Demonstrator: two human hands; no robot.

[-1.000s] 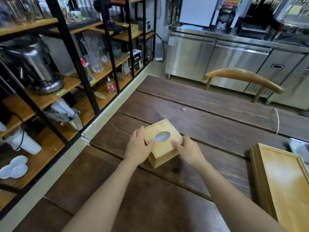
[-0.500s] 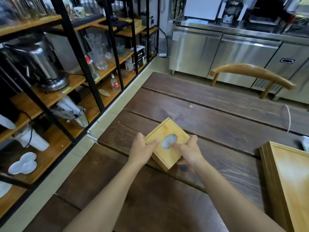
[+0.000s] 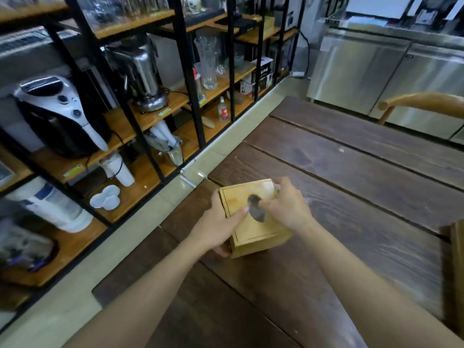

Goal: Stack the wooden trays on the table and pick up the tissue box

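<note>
Clearly, the tissue box [image 3: 253, 217] is clamped between the left hand [image 3: 218, 226] and right hand [image 3: 288, 207], fingers pressed on its sides.

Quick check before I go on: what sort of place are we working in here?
Probably a café or drinks-shop back room: stainless steel counter cabinets, open shelving holding a metal blender, glass vases and paper cups, beside a dark plank table.

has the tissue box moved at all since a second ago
Yes. The tissue box has turned, and its near end now reaches past the plank seam it sat behind on the table. Both the left hand and right hand grip it.
</note>
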